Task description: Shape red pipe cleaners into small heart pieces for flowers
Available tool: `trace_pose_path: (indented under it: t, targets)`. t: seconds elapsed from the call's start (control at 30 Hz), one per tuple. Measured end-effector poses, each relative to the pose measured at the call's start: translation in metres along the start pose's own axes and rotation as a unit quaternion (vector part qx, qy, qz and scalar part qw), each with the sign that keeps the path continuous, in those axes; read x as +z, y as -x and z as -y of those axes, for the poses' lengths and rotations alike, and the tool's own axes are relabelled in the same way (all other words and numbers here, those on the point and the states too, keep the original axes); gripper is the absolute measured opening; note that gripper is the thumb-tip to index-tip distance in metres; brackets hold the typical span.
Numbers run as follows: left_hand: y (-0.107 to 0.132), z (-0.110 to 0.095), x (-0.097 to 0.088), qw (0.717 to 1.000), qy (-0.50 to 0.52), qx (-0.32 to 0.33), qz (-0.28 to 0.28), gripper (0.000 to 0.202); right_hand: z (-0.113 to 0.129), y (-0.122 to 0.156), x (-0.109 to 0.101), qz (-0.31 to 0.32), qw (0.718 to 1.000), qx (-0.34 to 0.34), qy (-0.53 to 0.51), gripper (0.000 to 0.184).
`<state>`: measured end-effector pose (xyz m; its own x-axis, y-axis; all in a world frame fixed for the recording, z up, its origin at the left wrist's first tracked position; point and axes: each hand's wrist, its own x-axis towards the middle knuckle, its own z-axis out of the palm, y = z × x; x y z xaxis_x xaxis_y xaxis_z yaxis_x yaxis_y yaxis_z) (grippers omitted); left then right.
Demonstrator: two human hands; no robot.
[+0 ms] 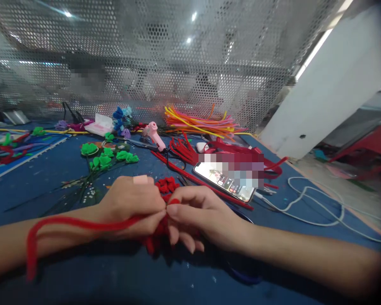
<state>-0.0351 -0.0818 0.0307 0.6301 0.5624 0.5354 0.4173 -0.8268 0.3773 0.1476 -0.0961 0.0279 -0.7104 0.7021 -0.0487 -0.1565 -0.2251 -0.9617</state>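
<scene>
A long red pipe cleaner (82, 223) runs out of my left hand (135, 205) and droops over the left forearm, its end bent downward. The left fingers are closed round it, with a light plaster on one knuckle. My right hand (200, 212) meets the left one, thumb and forefinger pinched on a bent red piece of pipe cleaner (175, 201). Behind and below the fingers sit bunched red pipe cleaner loops (167, 185), partly hidden by both hands. Whether the loops join the long strand cannot be seen.
A phone (225, 182) on a white cable (305, 197) lies right of the hands. Beyond are a pink glue gun (155, 136), green pipe cleaner flowers (102, 160), red strips (238, 154) and a yellow-orange bundle (200, 122). A perforated metal screen (146, 55) stands at the back.
</scene>
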Motion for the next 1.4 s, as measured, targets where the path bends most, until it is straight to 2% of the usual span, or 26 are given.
trace_pose_path:
  t: [0.03,0.07,0.1,0.13,0.17,0.23,0.27,0.3,0.33,0.37,0.4,0.43,0.5,0.53,0.57,0.6,0.63,0.67,0.73,0.83,0.93,1.03,1.13,1.27,1.33,1.4]
  targets:
    - [-0.004,-0.004,-0.002,0.995,0.079,-0.052,0.036,0.025,0.002,0.001,-0.001,-0.009,0.996,-0.049,0.076,0.022]
    - [-0.007,-0.009,-0.003,0.979,0.155,-0.111,0.067,0.026,0.005,0.003,-0.002,-0.022,0.979,-0.105,0.172,0.021]
    - [-0.01,-0.013,-0.004,0.954,0.228,-0.173,0.088,0.026,0.007,0.005,-0.003,-0.035,0.943,-0.171,0.282,0.021]
    - [-0.011,-0.016,-0.004,0.92,0.291,-0.245,0.099,0.025,0.009,0.006,-0.004,-0.038,0.883,-0.242,0.4,0.022]
    - [-0.011,-0.019,-0.002,0.88,0.345,-0.309,0.103,0.025,0.01,0.007,-0.006,-0.033,0.799,-0.31,0.514,0.024]
    - [-0.008,-0.022,0.002,0.799,0.424,-0.412,0.111,0.025,0.01,0.008,-0.01,-0.008,0.597,-0.411,0.689,0.028]
    - [-0.007,-0.021,0.005,0.758,0.455,-0.452,0.121,0.026,0.009,0.008,-0.012,0.001,0.513,-0.437,0.739,0.029]
    - [-0.006,-0.02,0.007,0.723,0.479,-0.479,0.135,0.027,0.007,0.007,-0.014,0.005,0.46,-0.446,0.768,0.03]
    - [-0.005,-0.018,0.009,0.698,0.499,-0.494,0.145,0.028,0.005,0.006,-0.016,0.001,0.444,-0.44,0.781,0.029]
    - [-0.005,-0.017,0.01,0.688,0.509,-0.497,0.143,0.028,0.004,0.005,-0.017,-0.015,0.464,-0.429,0.775,0.028]
    - [-0.006,-0.015,0.011,0.697,0.507,-0.491,0.128,0.027,0.002,0.003,-0.019,-0.038,0.516,-0.409,0.752,0.026]
    - [-0.007,-0.013,0.011,0.723,0.491,-0.475,0.102,0.026,0.001,0.001,-0.02,-0.068,0.591,-0.377,0.709,0.023]
    - [-0.011,-0.01,0.01,0.793,0.435,-0.424,0.046,0.022,-0.001,-0.003,-0.021,-0.128,0.767,-0.293,0.556,0.012]
    - [-0.013,-0.008,0.009,0.82,0.409,-0.399,0.025,0.021,-0.002,-0.006,-0.022,-0.144,0.845,-0.246,0.453,0.005]
    - [-0.014,-0.006,0.009,0.836,0.393,-0.382,0.012,0.02,-0.004,-0.008,-0.023,-0.144,0.905,-0.201,0.346,0.004]
    - [-0.014,-0.004,0.01,0.841,0.388,-0.377,0.004,0.019,-0.006,-0.011,-0.024,-0.132,0.947,-0.162,0.244,0.007]
    - [-0.014,-0.003,0.011,0.836,0.393,-0.382,-0.001,0.02,-0.009,-0.013,-0.025,-0.119,0.971,-0.136,0.153,0.011]
    - [-0.013,-0.001,0.013,0.826,0.404,-0.393,-0.005,0.021,-0.011,-0.016,-0.027,-0.103,0.985,-0.116,0.079,0.014]
    - [-0.011,0.003,0.017,0.805,0.432,-0.406,-0.006,0.024,-0.017,-0.02,-0.03,-0.084,0.993,-0.079,-0.021,0.016]
    - [-0.007,0.008,0.024,0.792,0.453,-0.409,-0.019,0.025,-0.022,-0.023,-0.032,-0.075,0.994,-0.053,-0.067,0.016]
    - [-0.005,0.012,0.027,0.797,0.448,-0.403,-0.031,0.023,-0.022,-0.021,-0.031,-0.078,0.995,-0.064,-0.01,0.016]
    - [-0.004,0.012,0.027,0.809,0.448,-0.38,-0.031,0.02,-0.02,-0.017,-0.029,-0.111,0.982,-0.102,0.111,0.014]
    - [-0.004,0.012,0.024,0.835,0.414,-0.361,-0.039,0.019,-0.017,-0.013,-0.029,-0.167,0.93,-0.192,0.264,0.008]
    - [-0.005,0.012,0.019,0.908,0.281,-0.309,-0.034,0.018,-0.015,-0.01,-0.031,-0.201,0.832,-0.289,0.428,0.004]
    - [-0.004,0.012,0.017,0.943,0.196,-0.268,-0.018,0.018,-0.015,-0.01,-0.033,-0.201,0.804,-0.309,0.467,0.005]
    - [-0.002,0.012,0.017,0.966,0.125,-0.228,0.003,0.02,-0.016,-0.009,-0.033,-0.193,0.782,-0.323,0.497,0.006]
